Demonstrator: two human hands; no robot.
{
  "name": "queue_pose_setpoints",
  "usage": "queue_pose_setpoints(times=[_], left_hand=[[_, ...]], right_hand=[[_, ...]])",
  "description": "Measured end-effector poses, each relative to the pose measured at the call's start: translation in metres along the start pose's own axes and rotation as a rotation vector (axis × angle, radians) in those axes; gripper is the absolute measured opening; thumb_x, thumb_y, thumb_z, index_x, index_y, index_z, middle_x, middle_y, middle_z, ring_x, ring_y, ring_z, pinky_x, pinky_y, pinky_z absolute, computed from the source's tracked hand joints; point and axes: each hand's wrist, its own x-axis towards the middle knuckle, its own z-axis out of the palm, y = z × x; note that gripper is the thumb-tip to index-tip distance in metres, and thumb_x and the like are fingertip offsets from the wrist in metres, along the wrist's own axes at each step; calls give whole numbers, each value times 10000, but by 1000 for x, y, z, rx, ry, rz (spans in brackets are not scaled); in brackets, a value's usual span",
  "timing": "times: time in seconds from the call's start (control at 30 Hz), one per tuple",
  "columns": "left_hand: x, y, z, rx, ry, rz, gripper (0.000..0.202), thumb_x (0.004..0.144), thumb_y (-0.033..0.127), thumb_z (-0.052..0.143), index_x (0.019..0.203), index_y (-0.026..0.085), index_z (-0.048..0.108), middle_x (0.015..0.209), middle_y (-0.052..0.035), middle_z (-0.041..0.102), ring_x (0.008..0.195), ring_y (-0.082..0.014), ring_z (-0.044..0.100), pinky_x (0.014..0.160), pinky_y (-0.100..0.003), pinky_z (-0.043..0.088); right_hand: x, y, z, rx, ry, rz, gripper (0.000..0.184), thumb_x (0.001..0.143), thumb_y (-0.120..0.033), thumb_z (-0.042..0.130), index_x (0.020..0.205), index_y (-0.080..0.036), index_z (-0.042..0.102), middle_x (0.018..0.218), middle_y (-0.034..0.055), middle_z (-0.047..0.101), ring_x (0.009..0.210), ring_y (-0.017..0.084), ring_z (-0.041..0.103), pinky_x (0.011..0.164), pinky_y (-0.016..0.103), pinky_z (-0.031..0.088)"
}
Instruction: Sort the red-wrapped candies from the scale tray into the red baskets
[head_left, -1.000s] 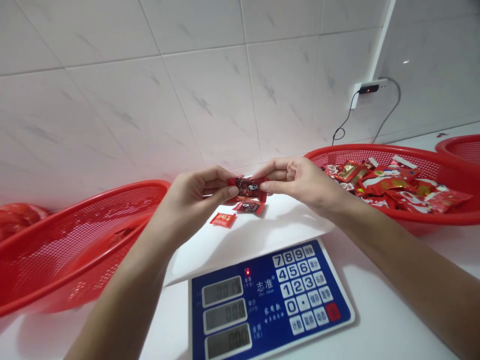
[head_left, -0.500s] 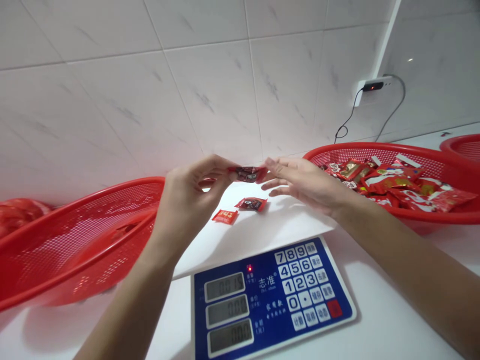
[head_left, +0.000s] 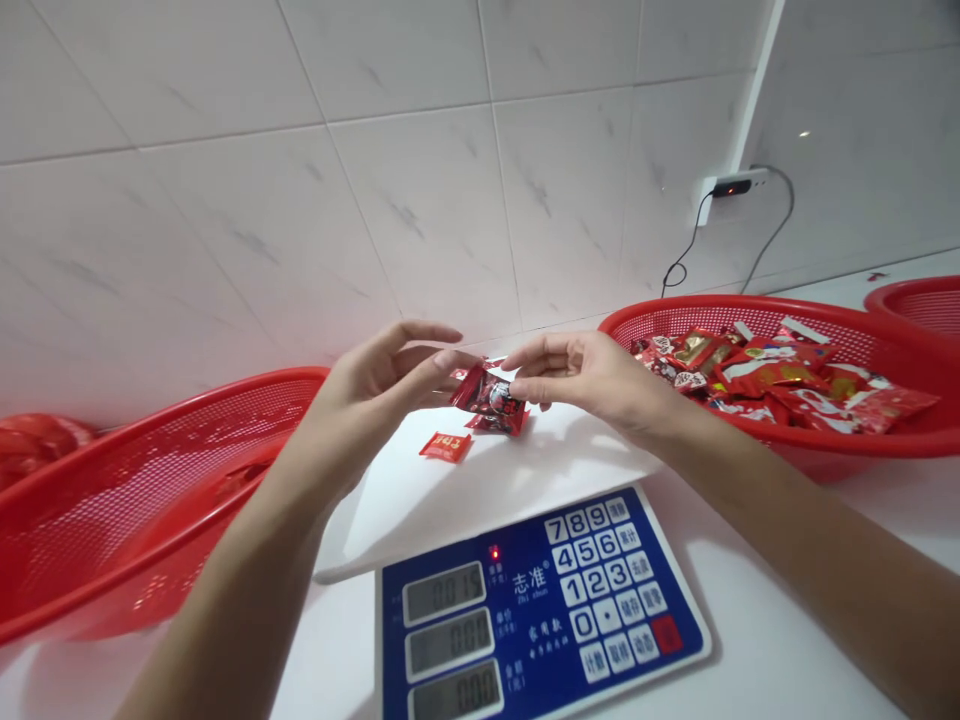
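My right hand (head_left: 581, 380) pinches the right end of a small dark-red and black candy packet (head_left: 484, 393) between thumb and fingers. The packet hangs tilted just above the white scale pan (head_left: 517, 487). My left hand (head_left: 401, 375) is at the packet's left side, thumb and fingers apart, not gripping it. Under the held packet lies a second dark-red packet (head_left: 499, 424), partly covered. A smaller bright-red packet (head_left: 445, 447) lies on the pan to its left. Behind the fingers, further red wrapping shows, mostly hidden.
The scale's blue keypad and display panel (head_left: 536, 610) faces me. To the right stands a red mesh basket (head_left: 750, 305) of wrapped snacks, with another red basket (head_left: 915, 295) beyond. A red basket (head_left: 135, 480) is on the left. A cable runs from a wall socket (head_left: 709, 200).
The packet has come down and turned. My left hand has let go of its left end and opened, while my right hand has closed on its right end.
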Motion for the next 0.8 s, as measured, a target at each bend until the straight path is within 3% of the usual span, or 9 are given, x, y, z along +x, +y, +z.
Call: queue_pose_setpoints(times=[0.1,0.27,0.47,0.6,0.7,0.8], left_hand=[[2,-3,2,-68,12,-74,460,696,317,913,1077,203,681,960,-52,785,856,-212,766,731,-283,633],[2,-7,7,-99,-20,-73,365,697,220,871,941,195,600,887,-7,752,792,-169,750,700,-258,609],[2,-7,8,-96,-21,-53,325,711,202,844,904,199,583,922,-4,747,810,-166,746,713,-264,603],[3,-8,8,-46,51,-46,303,697,217,828,862,201,575,897,4,733,791,-160,727,723,-278,588],[5,-14,7,31,89,-113,292,680,238,801,827,207,551,871,-4,730,794,-181,723,728,-309,569],[6,-18,5,145,65,-199,252,703,293,772,842,209,579,952,-47,745,894,-241,731,792,-386,572]], right_hand=[[1,1,1,-22,-1,-25,212,776,-43,828,940,-131,727,783,10,724,740,108,678,686,217,532],[2,5,-1,-151,-21,11,190,775,-96,840,922,-134,725,748,20,711,661,107,627,519,196,457],[2,7,2,-135,1,3,176,774,-39,805,884,-137,710,742,25,712,686,121,659,582,215,489],[0,1,-4,-220,37,-27,183,841,-162,795,1011,-146,732,869,81,761,779,170,691,650,270,537],[2,-7,-35,-555,182,-8,278,932,-261,720,1183,-141,729,1096,143,764,968,225,713,817,337,565],[4,-9,-84,-1216,267,94,473,974,-308,655,1410,-126,641,1357,205,667,1244,295,636,1029,399,473]])
